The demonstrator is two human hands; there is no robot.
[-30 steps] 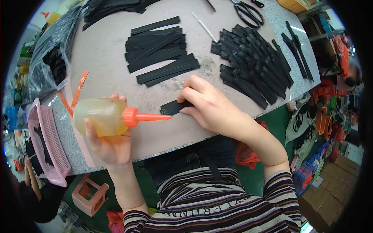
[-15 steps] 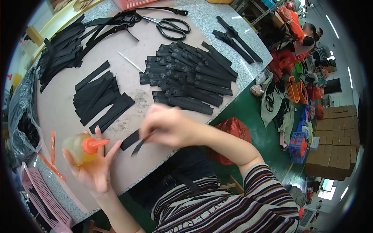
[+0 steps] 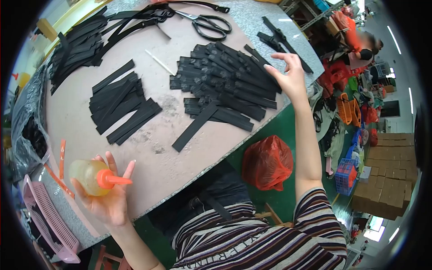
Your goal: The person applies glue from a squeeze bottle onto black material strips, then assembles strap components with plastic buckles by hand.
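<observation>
In the palm of my left hand (image 3: 110,198) rests a squeeze bottle (image 3: 87,177) with yellowish liquid and an orange nozzle pointing right. Some fingers of that hand are spread, the others curl around the bottle. My right hand (image 3: 291,77) is raised at the right edge of a large pile of black strips (image 3: 225,81), thumb and fingers apart with nothing visible between them. Just beyond it lie black straps with a buckle (image 3: 276,38). One black strip (image 3: 195,127) slants out from the pile's near end. A smaller stack of black strips (image 3: 118,100) lies to the left.
Scissors (image 3: 210,27) and buckled black webbing (image 3: 155,15) lie at the back, with more black strips (image 3: 76,49) at back left. A white stick (image 3: 160,62) is mid-table. A pink basket (image 3: 51,220) stands at lower left; a red plastic bag (image 3: 267,163) is beside the table.
My right hand has moved from the near table edge up and right, and no longer holds a dark strip. A strip now slants against the pile's near end. The left hand still holds the bottle.
</observation>
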